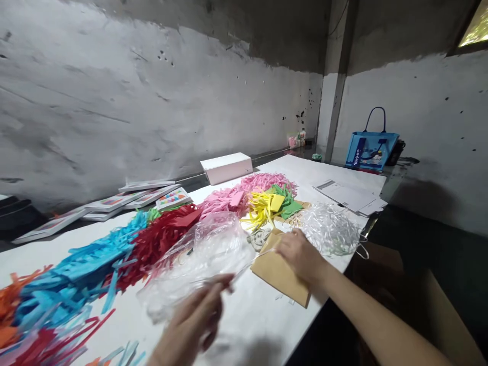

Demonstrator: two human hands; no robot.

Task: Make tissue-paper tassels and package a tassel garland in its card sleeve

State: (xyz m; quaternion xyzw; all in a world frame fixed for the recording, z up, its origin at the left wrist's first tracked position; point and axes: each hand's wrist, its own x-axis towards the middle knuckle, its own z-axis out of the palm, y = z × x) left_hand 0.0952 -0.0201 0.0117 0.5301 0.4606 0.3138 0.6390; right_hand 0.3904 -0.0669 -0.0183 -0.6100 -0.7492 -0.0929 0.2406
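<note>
Because the long white table (267,325) carries nearly everything along its length, the risks begin with its crowded surface and its near edge. Shredded paper lies in a band toward the far edge: blue strips (87,264) and red strips (160,236) at the left, pink strips (236,195) and yellow strips (263,208) farther along, with a heap of clear plastic shreds (328,231) near the right end. Any sweep of an arm could, I judge, drag colours into one another or push the light shreds over the near edge, since nothing holds them down.

At the near edge lies a stack of brown paper envelopes (282,274), one corner just reaching that edge. The right hand (301,254) rests on top of it, fingers bent down onto the paper; whether it grips or only presses, I cannot tell. A careless pull could slide the stack off the table.

Between the red strips and the envelopes sits a crumpled clear plastic bag (206,254). The left hand (198,315), blurred, has its fingertips closed on the bag's near rim. Thin and slippery, the film could slip from that pinch, I think, or catch on nearby red strips and scatter them.
</note>
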